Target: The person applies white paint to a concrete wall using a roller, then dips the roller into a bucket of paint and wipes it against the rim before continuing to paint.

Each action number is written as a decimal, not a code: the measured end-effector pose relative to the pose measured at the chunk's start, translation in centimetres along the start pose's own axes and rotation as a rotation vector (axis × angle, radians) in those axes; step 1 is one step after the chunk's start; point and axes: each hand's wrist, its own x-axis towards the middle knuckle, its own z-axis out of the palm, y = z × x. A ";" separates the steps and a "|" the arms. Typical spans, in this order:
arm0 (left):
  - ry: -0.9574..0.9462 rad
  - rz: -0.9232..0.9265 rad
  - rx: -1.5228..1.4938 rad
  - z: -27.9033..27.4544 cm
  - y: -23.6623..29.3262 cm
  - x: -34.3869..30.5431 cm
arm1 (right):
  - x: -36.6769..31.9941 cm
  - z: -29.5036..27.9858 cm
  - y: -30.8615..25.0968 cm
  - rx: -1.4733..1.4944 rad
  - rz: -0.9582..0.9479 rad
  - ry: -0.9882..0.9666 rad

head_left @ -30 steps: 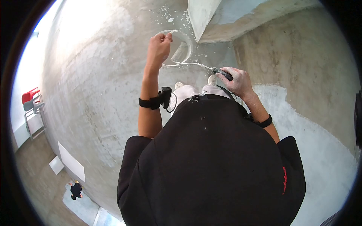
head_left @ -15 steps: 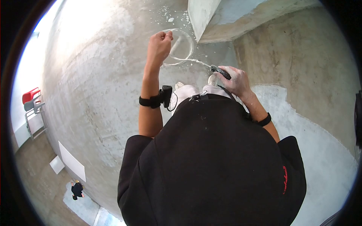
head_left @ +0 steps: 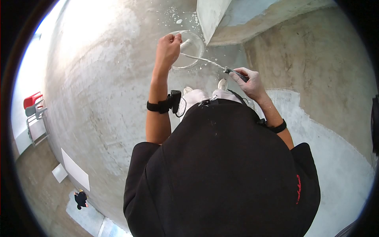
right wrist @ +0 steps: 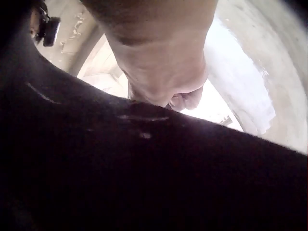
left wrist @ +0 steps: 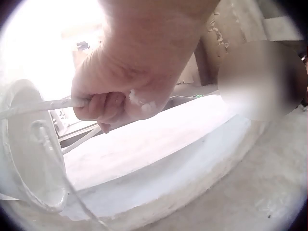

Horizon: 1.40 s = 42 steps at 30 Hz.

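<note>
Well, the left hand (head_left: 167,47) is curled tight round the thin wire handle (left wrist: 38,107) of one white bucket (head_left: 200,44), which hangs from that hand. The right hand (head_left: 249,83) grips one trowel (head_left: 231,71) by its dark end. Its long blade reaches from that hand into the bucket. Two hands, one bucket, one trowel.

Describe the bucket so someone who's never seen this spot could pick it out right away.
Find the concrete wall corner at the top of the head view. Just left of its foot, the left hand grips a thin handle, with the bucket by that fist. It is the only round, white-coated container, and the trowel in the right hand reaches into it.
</note>
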 end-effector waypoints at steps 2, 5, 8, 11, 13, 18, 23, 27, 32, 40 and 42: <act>-0.010 -0.018 -0.015 -0.1 0.4 -0.1 | -0.1 -0.8 1.4 0.207 0.071 -0.063; 0.000 -0.040 -0.067 0.2 0.2 0.2 | -0.6 -2.4 3.0 0.367 0.272 -0.156; 0.025 -0.038 -0.108 0.4 -0.5 0.6 | -1.0 -3.7 4.0 0.575 0.437 -0.254; 0.028 -0.030 -0.102 0.4 -0.8 0.7 | -1.1 -4.2 5.0 0.802 0.556 -0.304; 0.022 -0.017 -0.093 0.4 -1.1 0.7 | -1.0 -4.3 5.7 0.904 0.592 -0.300; 0.001 0.056 -0.086 0.9 -1.3 1.7 | 0.5 -5.2 7.9 1.132 0.568 -0.198; 0.004 0.026 0.002 0.8 -3.9 1.0 | 2.7 -7.7 8.9 1.111 0.437 0.076; 0.010 0.003 0.028 0.6 -3.6 0.9 | 4.5 -8.9 9.5 0.683 0.172 0.531; 0.014 0.021 0.055 0.4 -3.9 1.1 | 6.8 -12.0 8.0 0.205 -0.093 0.927; -0.024 0.000 0.017 0.1 -2.2 0.7 | 13.2 -18.8 0.6 0.078 -0.336 1.154; -0.010 0.019 0.015 0.1 -2.2 0.7 | 14.5 -20.6 -1.0 0.080 -0.380 1.146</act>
